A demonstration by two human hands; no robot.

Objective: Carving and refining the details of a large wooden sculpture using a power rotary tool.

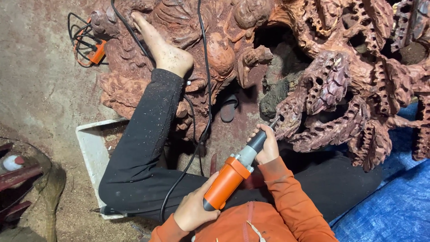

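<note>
Left hand (pixel 193 209) wrapped tight around the rear of the orange grinder (pixel 233 175), grip closed on the body. Right hand (pixel 267 145) closed on the grey neck up front. Grinder angles up-right across the lap, tip touching the reddish carved wood (pixel 331 89). Black cord (pixel 197 134) runs over the black trouser leg (pixel 143 134). White tray (pixel 92 152) on the floor under that leg; bare foot (pixel 163 47) rests on the carving farther off.

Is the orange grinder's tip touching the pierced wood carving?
Cannot tell. In the head view the orange grinder, held by the left hand and right hand, has its tip at the carving's edge, but no contact or gap shows plainly.
</note>
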